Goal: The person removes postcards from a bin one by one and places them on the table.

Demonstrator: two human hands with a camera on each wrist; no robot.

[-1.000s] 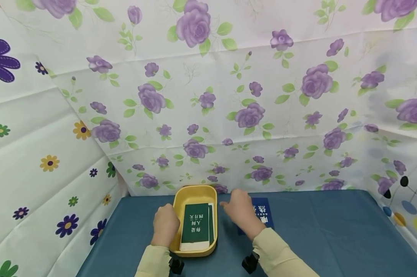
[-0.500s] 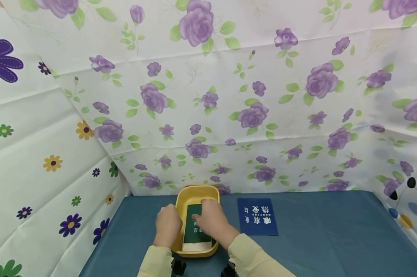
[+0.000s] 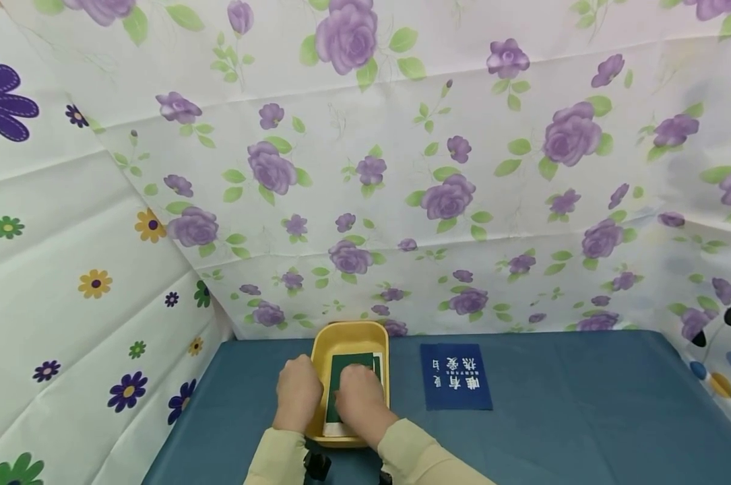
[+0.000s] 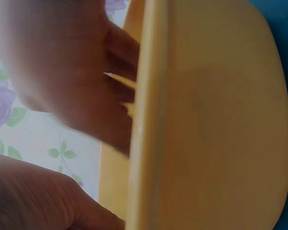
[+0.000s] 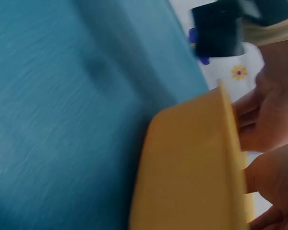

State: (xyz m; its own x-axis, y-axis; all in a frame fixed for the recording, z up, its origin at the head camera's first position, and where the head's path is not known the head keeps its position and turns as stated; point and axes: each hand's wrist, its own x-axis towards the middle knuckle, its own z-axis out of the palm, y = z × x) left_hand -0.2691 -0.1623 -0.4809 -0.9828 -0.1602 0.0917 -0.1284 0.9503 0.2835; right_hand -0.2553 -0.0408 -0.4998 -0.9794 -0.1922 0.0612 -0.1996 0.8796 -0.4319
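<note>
Lying under right hand (image 3: 362, 401) fingers, green book (image 3: 343, 367) seemed light, bendable, best edge-pinched; spread and grip, left hand (image 3: 299, 393) included, were unclear.

Head view: lit brightly and evenly; floral backdrop (image 3: 395, 168) came out pale and fairly crisp, white characters on the blue book (image 3: 456, 397) readable. Both wrist views ran dimmer and softer. Left wrist: right hand (image 4: 72, 67) fell dark, lightly smeared against the brighter backdrop. Right wrist: diffuse shadows streaked the table (image 5: 48, 124) toward its edge, deepened beside the yellow tray (image 5: 187, 167); its rim (image 5: 230, 139) blurred.
</note>
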